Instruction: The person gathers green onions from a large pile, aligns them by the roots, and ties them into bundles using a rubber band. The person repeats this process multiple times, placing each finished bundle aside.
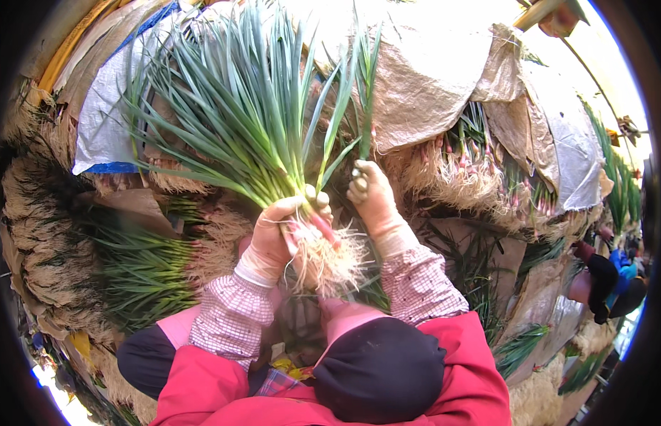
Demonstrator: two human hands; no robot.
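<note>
A bunch of long-leaved green allium plants (277,154), likely green garlic or scallions, is gripped around its stems by my left hand (274,226). Its leaves fan out away from me, while the reddish stem bases and pale, shaggy roots (333,261) point towards me. Both hands wear light, soiled gloves. Just right of the bunch, my right hand (374,199) is closed, with a green leaf (368,122) rising from between its thumb and fingers. The end of that leaf inside the fist is hidden.
Laid plants (149,266) lie in a row at left, roots facing right. Across the back, woven sheets (426,80) cover stacked plants with hanging roots (442,168). Loose leaves (477,277) litter the ground at right. Another person (610,282) is at the far right.
</note>
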